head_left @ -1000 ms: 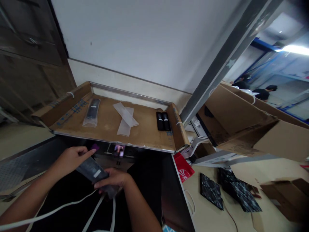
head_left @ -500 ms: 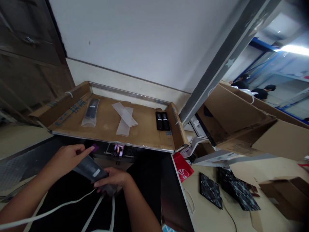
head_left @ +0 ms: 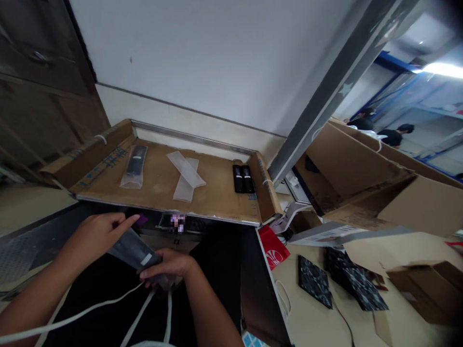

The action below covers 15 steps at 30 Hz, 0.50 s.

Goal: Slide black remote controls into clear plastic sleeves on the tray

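We hold the bagged remote (head_left: 134,250), our left hand (head_left: 94,237) pinching its upper end with forefinger stretched out, our right hand (head_left: 169,268) clasped round its lower end

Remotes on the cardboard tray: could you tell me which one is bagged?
The bagged remote at the left end of the tray; the pair of remotes at its right end lies bare.

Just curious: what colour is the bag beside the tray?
Bag: red, white logo; head view.
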Available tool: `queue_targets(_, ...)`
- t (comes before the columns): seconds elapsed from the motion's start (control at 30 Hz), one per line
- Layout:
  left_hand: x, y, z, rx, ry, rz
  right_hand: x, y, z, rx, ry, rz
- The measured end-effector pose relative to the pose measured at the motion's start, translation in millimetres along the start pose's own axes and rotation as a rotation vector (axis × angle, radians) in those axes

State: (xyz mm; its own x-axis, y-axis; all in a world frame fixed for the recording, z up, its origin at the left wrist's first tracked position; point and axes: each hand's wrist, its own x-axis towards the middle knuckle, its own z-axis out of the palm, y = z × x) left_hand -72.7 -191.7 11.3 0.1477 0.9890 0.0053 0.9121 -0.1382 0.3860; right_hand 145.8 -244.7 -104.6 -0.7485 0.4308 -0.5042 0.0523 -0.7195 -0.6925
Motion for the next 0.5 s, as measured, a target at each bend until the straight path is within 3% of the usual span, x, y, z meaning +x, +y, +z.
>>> queue_targets(0.37, 4.8, -7.4, -12.5, 0.042, 0.007, -0.074, 1.3, 2.2, -2.6, -0.040, -0.051, -0.071)
queue_targets(0.5, 5.0, -11.4, -13.8, 0.037, 0.012, -0.077, 2.2, 3.4, -2.2, -0.036, -0.081, -0.035)
